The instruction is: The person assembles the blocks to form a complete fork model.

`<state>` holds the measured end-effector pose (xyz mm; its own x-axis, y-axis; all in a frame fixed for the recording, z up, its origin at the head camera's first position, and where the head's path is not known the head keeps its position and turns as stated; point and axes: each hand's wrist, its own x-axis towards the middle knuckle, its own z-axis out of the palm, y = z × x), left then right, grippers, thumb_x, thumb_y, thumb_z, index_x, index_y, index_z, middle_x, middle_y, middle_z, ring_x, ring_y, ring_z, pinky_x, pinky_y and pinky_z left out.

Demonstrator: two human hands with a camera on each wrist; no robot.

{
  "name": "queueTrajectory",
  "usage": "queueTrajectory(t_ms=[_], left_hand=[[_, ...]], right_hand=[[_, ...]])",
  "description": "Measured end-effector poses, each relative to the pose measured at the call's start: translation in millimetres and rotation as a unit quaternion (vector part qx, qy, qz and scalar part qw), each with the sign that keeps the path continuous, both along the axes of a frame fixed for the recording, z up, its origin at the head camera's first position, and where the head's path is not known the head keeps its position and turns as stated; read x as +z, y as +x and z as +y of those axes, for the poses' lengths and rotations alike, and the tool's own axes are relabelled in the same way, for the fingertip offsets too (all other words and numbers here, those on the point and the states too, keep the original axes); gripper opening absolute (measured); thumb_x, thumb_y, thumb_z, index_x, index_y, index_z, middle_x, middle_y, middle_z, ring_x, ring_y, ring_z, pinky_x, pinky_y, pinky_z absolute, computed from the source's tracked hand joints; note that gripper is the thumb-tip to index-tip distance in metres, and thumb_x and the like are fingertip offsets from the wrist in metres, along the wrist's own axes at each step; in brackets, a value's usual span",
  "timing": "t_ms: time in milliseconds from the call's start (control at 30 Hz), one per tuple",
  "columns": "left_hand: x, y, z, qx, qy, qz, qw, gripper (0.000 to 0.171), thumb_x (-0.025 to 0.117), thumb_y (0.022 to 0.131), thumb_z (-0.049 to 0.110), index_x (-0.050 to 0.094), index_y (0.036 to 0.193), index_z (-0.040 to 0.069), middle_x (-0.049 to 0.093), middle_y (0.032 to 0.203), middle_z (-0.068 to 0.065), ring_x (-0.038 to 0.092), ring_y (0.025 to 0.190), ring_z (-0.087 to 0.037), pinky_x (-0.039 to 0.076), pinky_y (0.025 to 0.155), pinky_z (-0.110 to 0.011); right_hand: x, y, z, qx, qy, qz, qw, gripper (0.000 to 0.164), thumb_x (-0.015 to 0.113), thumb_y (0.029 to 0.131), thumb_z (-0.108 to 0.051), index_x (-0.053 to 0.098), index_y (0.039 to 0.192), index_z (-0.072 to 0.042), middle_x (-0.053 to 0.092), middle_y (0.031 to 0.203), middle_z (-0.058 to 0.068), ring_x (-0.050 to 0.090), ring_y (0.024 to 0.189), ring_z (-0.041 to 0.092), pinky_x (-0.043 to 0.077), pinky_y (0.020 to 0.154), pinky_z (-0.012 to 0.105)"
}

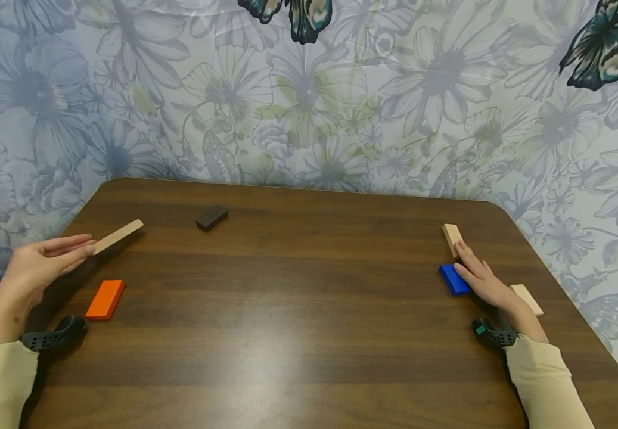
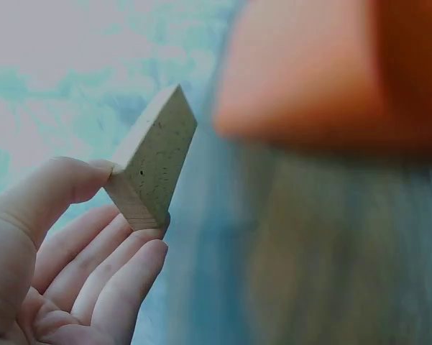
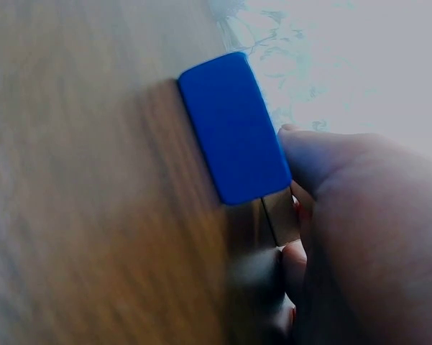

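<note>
At the table's left side my left hand (image 1: pixel 46 262) pinches one end of a plain wooden block (image 1: pixel 118 237), held up off the table. In the left wrist view, the thumb and fingertips grip that wooden block (image 2: pixel 154 158) by its near end. An orange block (image 1: pixel 106 299) lies close to the left wrist. Over on the right, my right hand (image 1: pixel 485 283) reaches with fairly straight fingers to a second wooden block (image 1: pixel 450 238). Its thumb lies beside a blue block (image 1: pixel 452 280); the right wrist view shows the blue block (image 3: pixel 233 129) partly in front of the fingers.
A dark block (image 1: pixel 212 218) lies toward the back left of the brown table (image 1: pixel 298 333). Another wooden block (image 1: pixel 527 299) sits beyond the right wrist, partly covered by the arm. Flowered wallpaper (image 1: pixel 335 119) rises behind the table's far edge.
</note>
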<state>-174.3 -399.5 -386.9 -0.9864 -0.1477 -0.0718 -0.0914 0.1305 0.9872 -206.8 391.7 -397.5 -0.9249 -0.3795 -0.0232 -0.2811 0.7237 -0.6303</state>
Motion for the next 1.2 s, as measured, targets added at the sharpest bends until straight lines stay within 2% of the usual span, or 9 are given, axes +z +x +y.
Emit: queueTrajectory(t_ms=[100, 300, 400, 533, 633, 767, 933, 1067, 1200], left_hand=[[15.4, 0.2, 14, -0.014, -0.011, 0.002, 0.9998, 0.023, 0.072, 0.083, 0.013, 0.072, 0.098, 0.031, 0.067, 0.09, 0.019, 0.062, 0.081, 0.004, 0.05, 0.066, -0.015], [52.2, 1.1, 59, -0.049, -0.099, 0.037, 0.9932, 0.035, 0.068, 0.087, 0.017, 0.065, 0.122, 0.025, 0.065, 0.097, 0.023, 0.061, 0.086, 0.005, 0.048, 0.069, -0.012], [69.0, -1.8, 88, -0.07, -0.099, 0.059, 0.9909, 0.04, 0.067, 0.088, 0.014, 0.062, 0.127, 0.017, 0.066, 0.101, 0.02, 0.061, 0.09, 0.003, 0.047, 0.072, -0.013], [84.1, -5.1, 131, -0.088, -0.098, 0.092, 0.987, 0.043, 0.07, 0.086, 0.013, 0.061, 0.127, 0.007, 0.067, 0.104, 0.013, 0.062, 0.093, -0.002, 0.049, 0.073, -0.016], [89.3, -5.1, 163, -0.092, -0.122, 0.11, 0.9821, 0.045, 0.073, 0.083, 0.019, 0.062, 0.123, 0.002, 0.068, 0.106, 0.006, 0.063, 0.092, -0.004, 0.05, 0.072, -0.018], [84.0, -6.7, 198, -0.126, -0.144, 0.116, 0.9747, 0.044, 0.074, 0.083, 0.022, 0.064, 0.119, -0.001, 0.066, 0.109, -0.009, 0.064, 0.091, -0.008, 0.051, 0.07, -0.021], [57.6, -10.3, 232, -0.19, -0.13, 0.099, 0.9682, 0.038, 0.072, 0.084, 0.014, 0.064, 0.116, -0.004, 0.065, 0.109, -0.016, 0.065, 0.093, -0.017, 0.052, 0.072, -0.024], [36.4, -8.8, 253, -0.201, -0.13, 0.078, 0.9678, 0.034, 0.071, 0.084, 0.011, 0.065, 0.114, -0.005, 0.066, 0.108, -0.014, 0.065, 0.093, -0.021, 0.052, 0.072, -0.026], [23.0, -8.5, 265, -0.197, -0.145, 0.075, 0.9666, 0.031, 0.07, 0.084, 0.009, 0.066, 0.112, -0.005, 0.067, 0.106, -0.013, 0.066, 0.091, -0.021, 0.052, 0.073, -0.026]], right_hand=[[0.5, 0.3, 0, -0.002, 0.002, -0.001, 1.0, 0.059, 0.031, 0.104, -0.022, 0.0, 0.147, 0.004, -0.008, 0.15, 0.026, -0.01, 0.135, 0.044, -0.014, 0.097, 0.065], [2.8, 0.4, -2, -0.005, 0.003, -0.003, 1.0, 0.06, 0.032, 0.104, -0.023, 0.0, 0.147, 0.004, -0.008, 0.15, 0.026, -0.01, 0.135, 0.044, -0.013, 0.097, 0.065], [3.2, 0.4, -3, -0.006, 0.003, -0.002, 1.0, 0.06, 0.032, 0.104, -0.023, 0.001, 0.147, 0.005, -0.007, 0.15, 0.027, -0.009, 0.134, 0.045, -0.013, 0.097, 0.066], [2.5, 0.2, -4, -0.006, 0.006, -0.004, 1.0, 0.06, 0.032, 0.104, -0.022, 0.0, 0.147, 0.005, -0.007, 0.15, 0.027, -0.009, 0.135, 0.045, -0.013, 0.097, 0.066], [2.4, 0.0, -4, -0.008, 0.008, -0.005, 1.0, 0.06, 0.032, 0.104, -0.023, 0.0, 0.147, 0.004, -0.007, 0.15, 0.026, -0.009, 0.135, 0.044, -0.013, 0.097, 0.065], [3.0, 0.2, -3, -0.011, 0.01, -0.004, 1.0, 0.06, 0.031, 0.104, -0.023, 0.0, 0.147, 0.005, -0.008, 0.15, 0.026, -0.01, 0.135, 0.045, -0.013, 0.097, 0.066], [2.9, -0.8, -3, -0.009, 0.008, -0.005, 1.0, 0.06, 0.031, 0.104, -0.022, 0.0, 0.147, 0.005, -0.008, 0.15, 0.026, -0.009, 0.135, 0.045, -0.013, 0.097, 0.065], [1.9, -2.7, -3, -0.007, 0.01, -0.005, 1.0, 0.059, 0.032, 0.104, -0.021, 0.001, 0.147, 0.006, -0.006, 0.15, 0.027, -0.009, 0.134, 0.046, -0.012, 0.097, 0.066], [1.1, -2.2, -3, -0.009, 0.008, -0.004, 1.0, 0.06, 0.032, 0.104, -0.023, 0.001, 0.147, 0.006, -0.006, 0.15, 0.027, -0.009, 0.134, 0.045, -0.012, 0.097, 0.066]])
